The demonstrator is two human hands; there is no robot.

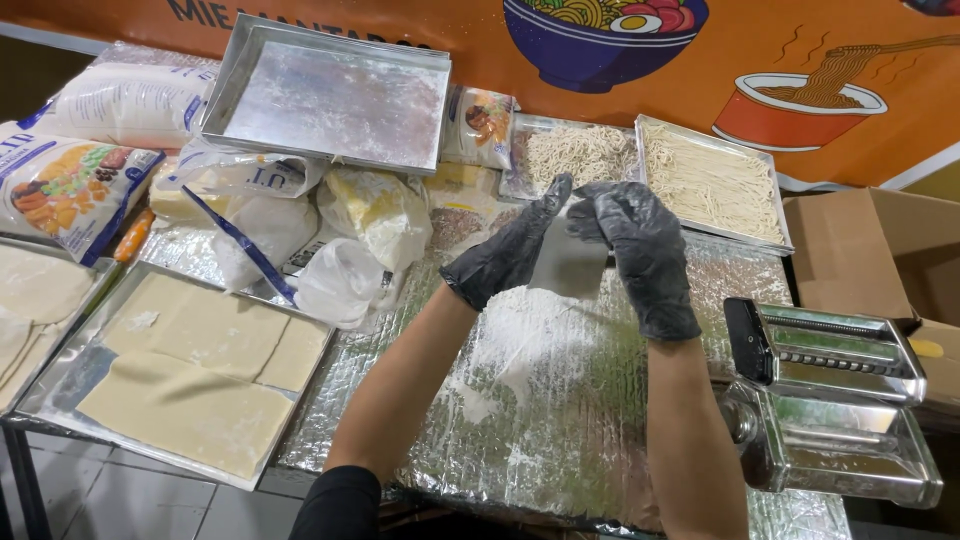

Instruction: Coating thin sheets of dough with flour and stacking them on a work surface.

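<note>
Forearms are rising from the bottom edge, both bare up to black gloves, and I'm watching them meet above the middle of the foil-covered worktop [560, 440]. I'm seeing the left hand [508, 255] angling up and to the right, its fingers [555, 195] pressed together and closed on the left edge of a pale dough sheet [568, 262]. I'm seeing the right hand [640, 255] hanging palm-down, fingers curled and pinching the sheet's top right corner. So the sheet is dangling between the two gloves, off the worktop, right above a scatter of white flour [520, 340].

Just right of the right forearm, a steel pasta roller [830, 395] is sitting at the worktop's edge. At lower left, a metal tray [60, 395] is holding flat dough slabs [200, 370]. Behind the hands, I'm looking at two more trays: the nearer-left one [520, 185] carrying a heap of cut noodles [580, 152], the right one [775, 235] filled with finer noodle strands [710, 180]. An empty floured tray [335, 95] is resting tilted on flour bags [130, 95], and knotted plastic bags [345, 250] are lying beside them.
</note>
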